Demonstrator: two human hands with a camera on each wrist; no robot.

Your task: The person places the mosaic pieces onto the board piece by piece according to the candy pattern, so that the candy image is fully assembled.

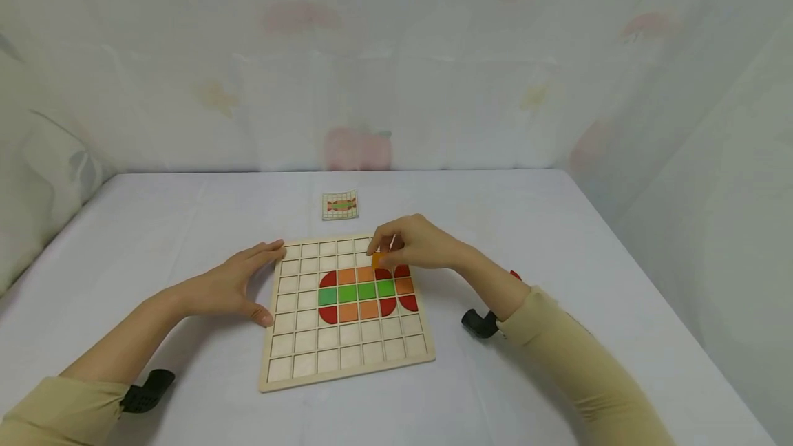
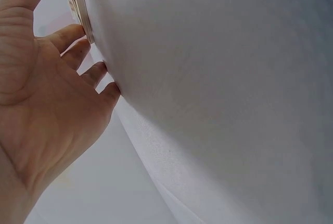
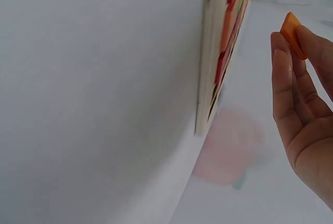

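Note:
A wooden grid board (image 1: pixel 297 356) lies on the white table, with red, orange and green tiles (image 1: pixel 365 290) set in its middle rows. My right hand (image 1: pixel 411 243) hovers over the board's far right part and pinches a small orange tile (image 1: pixel 378 259) between thumb and fingers; the right wrist view shows that orange tile (image 3: pixel 290 28) at my fingertips (image 3: pixel 281 52), off the board's edge (image 3: pixel 208 52). My left hand (image 1: pixel 238 284) lies with straight fingers against the board's left edge (image 2: pixel 78 5), thumb at the near side.
A small pattern card (image 1: pixel 340 205) showing the same coloured figure lies beyond the board. A white cloth covers the table (image 1: pixel 557 226), with pale printed curtains behind and at both sides. Black wrist mounts (image 1: pixel 478 323) sit by each sleeve.

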